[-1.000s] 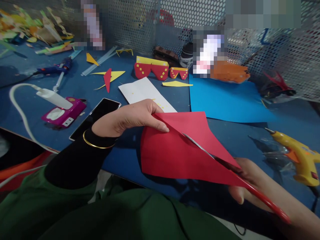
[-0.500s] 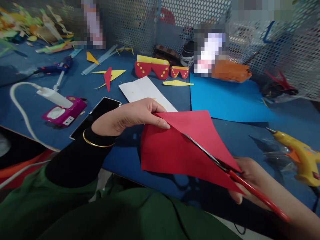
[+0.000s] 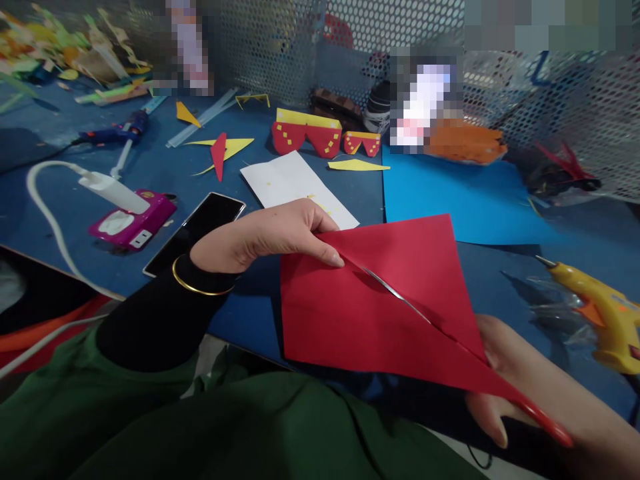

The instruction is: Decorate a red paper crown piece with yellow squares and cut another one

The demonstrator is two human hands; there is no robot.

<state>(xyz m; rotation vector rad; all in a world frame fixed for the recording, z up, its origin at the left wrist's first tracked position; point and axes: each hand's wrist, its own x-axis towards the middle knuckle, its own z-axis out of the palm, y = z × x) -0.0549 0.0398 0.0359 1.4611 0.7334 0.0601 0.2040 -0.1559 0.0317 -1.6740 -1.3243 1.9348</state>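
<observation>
A sheet of red paper is held up over the blue table, cut partway along a slanting line. My left hand pinches its upper left edge between thumb and fingers. Red-handled scissors lie in the cut, their metal blade showing through the slit and pointing toward my left thumb. My right hand is closed round the scissors' handles at the lower right, partly hidden by the paper. Just beyond the red sheet, white paper with small yellow bits lies on the table.
Blue paper lies behind, a yellow glue gun to the right. At left are a phone, a purple power socket with a white cable, and a blue glue gun. Red-and-yellow paper masks stand near the mesh baskets.
The scissor blades have gone from spread to nearly closed along the cut. The paper's upper right corner has risen and shifted right. My left hand keeps its pinch.
</observation>
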